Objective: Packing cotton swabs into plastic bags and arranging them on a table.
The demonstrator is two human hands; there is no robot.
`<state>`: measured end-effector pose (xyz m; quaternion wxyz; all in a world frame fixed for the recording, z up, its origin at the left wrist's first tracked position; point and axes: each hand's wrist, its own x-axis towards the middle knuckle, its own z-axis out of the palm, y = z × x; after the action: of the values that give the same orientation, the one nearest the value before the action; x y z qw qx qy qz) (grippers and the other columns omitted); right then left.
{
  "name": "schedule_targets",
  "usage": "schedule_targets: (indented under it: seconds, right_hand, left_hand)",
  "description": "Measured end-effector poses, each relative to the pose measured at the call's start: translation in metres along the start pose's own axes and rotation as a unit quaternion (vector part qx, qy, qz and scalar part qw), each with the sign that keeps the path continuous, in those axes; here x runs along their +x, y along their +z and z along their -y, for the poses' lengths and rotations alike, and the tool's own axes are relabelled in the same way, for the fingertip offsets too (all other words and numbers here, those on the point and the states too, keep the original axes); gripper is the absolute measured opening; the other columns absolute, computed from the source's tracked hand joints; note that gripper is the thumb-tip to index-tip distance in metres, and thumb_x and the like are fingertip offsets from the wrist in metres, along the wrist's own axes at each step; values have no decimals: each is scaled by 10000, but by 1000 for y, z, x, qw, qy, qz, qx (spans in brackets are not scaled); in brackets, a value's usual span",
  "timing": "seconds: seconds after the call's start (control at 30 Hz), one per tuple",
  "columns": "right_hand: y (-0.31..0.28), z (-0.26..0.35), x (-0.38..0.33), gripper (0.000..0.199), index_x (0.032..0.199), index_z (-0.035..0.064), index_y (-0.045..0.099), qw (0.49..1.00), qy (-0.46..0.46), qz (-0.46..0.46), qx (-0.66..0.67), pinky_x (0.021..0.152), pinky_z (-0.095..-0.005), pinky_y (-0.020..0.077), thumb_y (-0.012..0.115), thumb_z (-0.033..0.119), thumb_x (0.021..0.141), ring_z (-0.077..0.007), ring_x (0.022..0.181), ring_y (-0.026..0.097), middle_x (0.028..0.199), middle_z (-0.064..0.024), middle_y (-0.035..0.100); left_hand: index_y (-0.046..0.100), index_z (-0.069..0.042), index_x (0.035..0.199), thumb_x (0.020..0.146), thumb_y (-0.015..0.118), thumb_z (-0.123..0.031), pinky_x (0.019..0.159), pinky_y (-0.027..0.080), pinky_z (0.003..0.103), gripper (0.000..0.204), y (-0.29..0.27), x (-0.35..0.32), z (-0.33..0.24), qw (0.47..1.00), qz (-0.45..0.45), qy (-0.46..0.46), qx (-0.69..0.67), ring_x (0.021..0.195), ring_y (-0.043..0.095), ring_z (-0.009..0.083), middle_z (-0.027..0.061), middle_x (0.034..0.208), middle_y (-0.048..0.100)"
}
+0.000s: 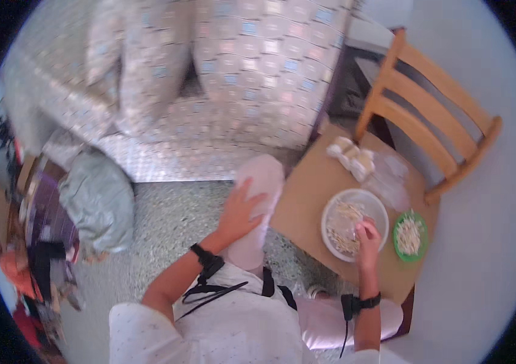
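Note:
My left hand point(242, 212) lies on my left knee, its fingers stretched out and spread, holding nothing. Over the right side of a round white bowl point(329, 241), my right hand point(367, 238) has its fingertips pinched together. Whatever sits between them is too small and blurred to name. Inside the bowl are short cream-coloured sticks point(346, 241), loosely scattered. To the bowl's right stands a green dish point(417, 257) heaped with thin white sticks point(408, 234).
Both containers stand on a brown board point(303, 212), with white fluffy rolls point(350, 156) and a clear plastic bag point(390, 181) behind them. A wooden chair back point(434, 115) rises at the far right. A patterned sofa point(227, 121) is ahead; a grey-green sack point(97, 194) lies left.

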<state>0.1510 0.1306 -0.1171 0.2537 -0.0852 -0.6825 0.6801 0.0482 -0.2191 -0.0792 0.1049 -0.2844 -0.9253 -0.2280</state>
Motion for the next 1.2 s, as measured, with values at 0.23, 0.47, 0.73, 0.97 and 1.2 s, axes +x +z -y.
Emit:
schedule_targets:
  seconds: [0.23, 0.47, 0.73, 0.97, 1.2]
  right_hand:
    - [-28, 46, 11, 120, 970, 45, 566, 998, 52, -40, 11, 751, -256, 482, 641, 74, 881, -111, 836, 588, 885, -16, 604]
    - [-25, 58, 10, 114, 961, 81, 510, 992, 121, 10, 35, 845, -328, 510, 556, 185, 952, -149, 952, 601, 976, -32, 593]
    - [-18, 61, 27, 126, 1032, 95, 510, 953, 137, 118, 243, 1006, -498, 427, 529, 187, 949, -241, 1227, 478, 1270, -100, 519]
    - [-16, 64, 25, 115, 978, 72, 556, 983, 76, 123, 117, 1031, -415, 403, 613, 53, 880, -255, 1280, 456, 1319, -114, 537]
    - [9, 67, 40, 110, 842, 74, 585, 971, -144, 130, -137, 1033, -419, 370, 689, 78, 806, -270, 1255, 480, 1235, -108, 611]
  left_hand:
    - [589, -194, 1240, 706, 716, -210, 1091, 251, 557, 548, -12, 12, -23, 999, 42, -29, -11, 1349, 260, 451, 191, 1500, 255]
    - [606, -186, 1219, 685, 722, -196, 1103, 236, 539, 547, -3, 9, -6, 994, 27, -20, -102, 1353, 263, 436, 181, 1504, 248]
    - [629, -160, 1167, 671, 734, -153, 1119, 217, 503, 508, -17, 4, -10, 994, 15, -49, -93, 1353, 268, 424, 181, 1494, 270]
    - [594, -154, 1216, 823, 661, -205, 1113, 245, 493, 403, -29, 19, -60, 998, 18, 57, -4, 1384, 263, 378, 167, 1457, 367]
    - [429, -23, 1372, 984, 464, -330, 1112, 243, 353, 496, 4, 100, -114, 793, 135, -185, -564, 1325, 363, 228, 146, 1428, 400]
